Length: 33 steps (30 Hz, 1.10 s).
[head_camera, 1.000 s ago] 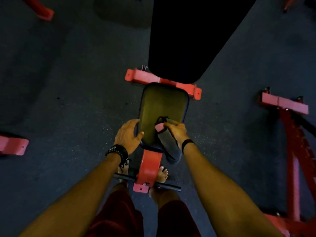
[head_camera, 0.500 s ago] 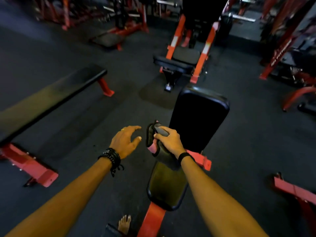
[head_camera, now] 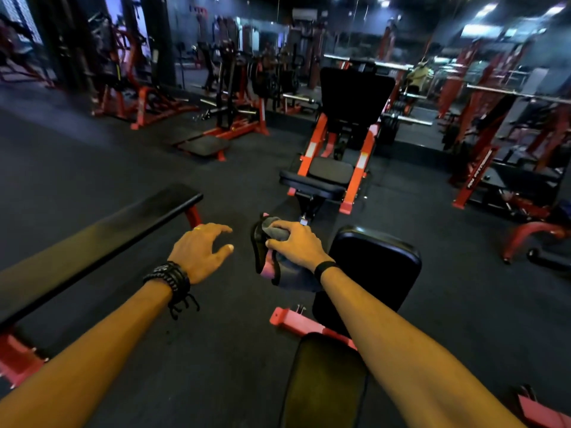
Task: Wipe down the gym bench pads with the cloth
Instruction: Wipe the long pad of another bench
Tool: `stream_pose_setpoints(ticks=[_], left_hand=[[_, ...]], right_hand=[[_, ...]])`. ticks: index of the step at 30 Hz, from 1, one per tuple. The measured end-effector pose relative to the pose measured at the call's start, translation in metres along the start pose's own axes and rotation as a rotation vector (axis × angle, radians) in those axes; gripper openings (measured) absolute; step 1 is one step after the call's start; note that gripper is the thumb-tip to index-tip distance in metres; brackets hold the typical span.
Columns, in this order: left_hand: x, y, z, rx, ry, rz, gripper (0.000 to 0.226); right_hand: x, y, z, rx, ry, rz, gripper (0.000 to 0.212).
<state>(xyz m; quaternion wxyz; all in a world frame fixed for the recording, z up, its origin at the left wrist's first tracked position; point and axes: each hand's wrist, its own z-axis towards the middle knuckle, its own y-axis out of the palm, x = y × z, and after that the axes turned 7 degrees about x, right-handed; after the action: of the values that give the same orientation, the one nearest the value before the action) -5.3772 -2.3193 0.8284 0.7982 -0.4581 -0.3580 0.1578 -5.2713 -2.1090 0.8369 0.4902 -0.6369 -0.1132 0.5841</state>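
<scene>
Your right hand [head_camera: 293,244] grips the cloth [head_camera: 278,262], fingers curled tight round its top. The cloth is soft and grey with a pink bit, and it hangs down in the air, just left of the back pad [head_camera: 375,270]. Your left hand [head_camera: 200,251] holds nothing; its fingers are spread wide above the floor [head_camera: 231,366]. The back pad is black, smooth and shiny with round corners. The seat pad [head_camera: 324,384] sits below it, dark and flat. A long flat bench [head_camera: 92,242] stands to your left.

2 hands [head_camera: 200,251] [head_camera: 296,245], 1 cloth [head_camera: 278,264]
</scene>
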Motion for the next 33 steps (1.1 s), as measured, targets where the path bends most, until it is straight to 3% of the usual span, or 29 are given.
stream_pose_setpoints(ticks=[9,17,26,33], left_hand=[[-0.115,-0.083,0.016,0.025,-0.014,0.059,0.039],[-0.224,-0.131,-0.014,0.045,-0.138,0.078,0.042],[-0.320,-0.140,-0.070,0.063,-0.439,0.078,0.043],[-0.376,-0.113,-0.038,0.027,-0.566,0.089,0.045]], right_hand=[[-0.125,0.075,0.040,-0.019,-0.100,-0.017,0.035],[-0.211,0.149,0.072,-0.103,-0.256,-0.072,0.037],[-0.254,0.248,0.108,-0.267,-0.430,-0.101,0.040],[-0.250,0.318,0.167,-0.355,-0.580,-0.258,0.038]])
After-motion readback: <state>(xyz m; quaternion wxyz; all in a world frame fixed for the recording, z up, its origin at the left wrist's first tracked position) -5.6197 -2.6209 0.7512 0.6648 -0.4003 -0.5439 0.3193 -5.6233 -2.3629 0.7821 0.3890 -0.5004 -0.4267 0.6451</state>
